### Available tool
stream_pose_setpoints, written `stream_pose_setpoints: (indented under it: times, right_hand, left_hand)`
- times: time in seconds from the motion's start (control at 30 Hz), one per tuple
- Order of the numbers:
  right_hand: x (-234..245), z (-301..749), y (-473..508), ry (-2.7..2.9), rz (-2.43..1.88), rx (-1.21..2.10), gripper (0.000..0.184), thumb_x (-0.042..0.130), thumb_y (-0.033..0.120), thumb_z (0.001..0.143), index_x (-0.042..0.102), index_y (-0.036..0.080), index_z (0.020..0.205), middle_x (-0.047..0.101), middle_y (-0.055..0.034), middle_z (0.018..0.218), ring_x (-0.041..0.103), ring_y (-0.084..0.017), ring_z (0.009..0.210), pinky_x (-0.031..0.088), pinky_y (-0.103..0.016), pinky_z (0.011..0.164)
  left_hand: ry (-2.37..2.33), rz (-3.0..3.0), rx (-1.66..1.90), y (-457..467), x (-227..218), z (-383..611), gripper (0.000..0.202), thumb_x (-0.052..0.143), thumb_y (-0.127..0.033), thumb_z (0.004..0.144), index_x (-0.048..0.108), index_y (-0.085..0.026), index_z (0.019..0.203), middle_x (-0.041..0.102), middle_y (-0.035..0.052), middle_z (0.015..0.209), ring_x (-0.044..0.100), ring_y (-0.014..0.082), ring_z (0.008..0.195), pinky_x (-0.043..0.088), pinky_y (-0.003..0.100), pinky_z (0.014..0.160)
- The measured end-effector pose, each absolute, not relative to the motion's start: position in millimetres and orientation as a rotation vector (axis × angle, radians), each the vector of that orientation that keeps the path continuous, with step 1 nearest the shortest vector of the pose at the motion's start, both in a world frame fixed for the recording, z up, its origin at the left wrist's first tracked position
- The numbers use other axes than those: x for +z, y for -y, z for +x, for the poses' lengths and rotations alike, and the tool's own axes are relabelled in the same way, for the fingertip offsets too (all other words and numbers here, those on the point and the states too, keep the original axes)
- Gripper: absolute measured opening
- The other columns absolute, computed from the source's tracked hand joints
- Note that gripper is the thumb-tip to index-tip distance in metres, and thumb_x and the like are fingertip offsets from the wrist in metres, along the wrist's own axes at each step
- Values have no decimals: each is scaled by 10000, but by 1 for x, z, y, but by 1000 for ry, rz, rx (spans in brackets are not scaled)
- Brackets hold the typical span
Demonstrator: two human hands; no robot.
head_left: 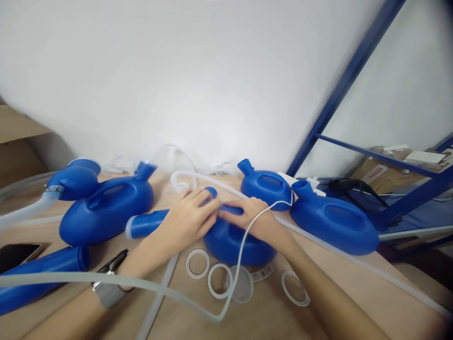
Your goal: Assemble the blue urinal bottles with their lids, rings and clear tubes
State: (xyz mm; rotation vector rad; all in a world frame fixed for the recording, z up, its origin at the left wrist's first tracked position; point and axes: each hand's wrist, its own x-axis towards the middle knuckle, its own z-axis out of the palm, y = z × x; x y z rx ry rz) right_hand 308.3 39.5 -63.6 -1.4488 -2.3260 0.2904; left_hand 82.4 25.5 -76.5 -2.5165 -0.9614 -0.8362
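Observation:
A blue plastic jug (240, 248) with a built-in handle lies in front of me on the table. My left hand (193, 212) is closed around its neck end, where a bit of blue shows above the fingers. My right hand (253, 215) grips the jug at the handle side, its fingertips meeting those of the left. The hands hide the jug's mouth and most of its handle. White rings (197, 263) and a translucent disc (242, 284) lie on the table just below the jug. A blue tube with a pale rim (146, 224) lies by my left forearm.
More blue jugs stand at left (109, 208) and right (334, 224). A pale hose (116, 281) crosses close in front of my arms. A blue cylinder (42, 278) and a phone (17, 255) lie at left. A blue metal frame (339, 99) rises at right.

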Motion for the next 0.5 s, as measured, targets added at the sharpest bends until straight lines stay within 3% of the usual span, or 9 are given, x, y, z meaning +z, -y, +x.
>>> stream_pose_setpoints:
  times: [0.23,0.5]
  right_hand:
    - [-62,308,-39,2322,-1417,326,352,692,596,971,836,365,1194,863,-21,1022,803,-258,949,544,-327,818]
    - [-62,309,-40,2316,-1352,384,349,665,610,988,846,353,1141,865,6,1047,800,-234,924,551,-324,829]
  left_hand:
    - [1194,-2617,-975,-36,-76,90,180,527,-209,979,690,-179,1050,685,73,957,630,261,900,476,410,838]
    - [1177,-2806,-1024,-39,-60,83,186,531,-183,987,713,-186,946,696,50,898,646,216,852,522,347,824]
